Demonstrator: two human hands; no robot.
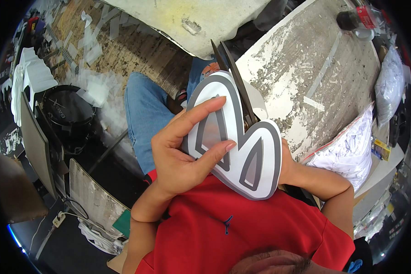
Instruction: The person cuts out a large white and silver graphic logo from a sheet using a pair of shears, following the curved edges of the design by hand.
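Observation:
A flat white cutout with two rounded lobes [231, 172], dark grey borders and grey triangle outlines is held up before my chest. My left hand [180, 155] grips it from the left, thumb and a finger lying across its front. Dark scissors [237, 77] stick up behind the cutout, their blades slightly apart and a strip of white sheet beside them. The notch between the lobes lies by the scissors' pivot. My right hand [285, 163] is mostly hidden behind the cutout, closed about the scissors' handles, which do not show.
A worn board table [301, 77] stands at the right, with a cola bottle [361, 18] at its far corner. A clear bag of white scraps [345, 153] lies by my right arm. Paper scraps [93, 52] litter the floor at far left, near a round black bin [68, 107].

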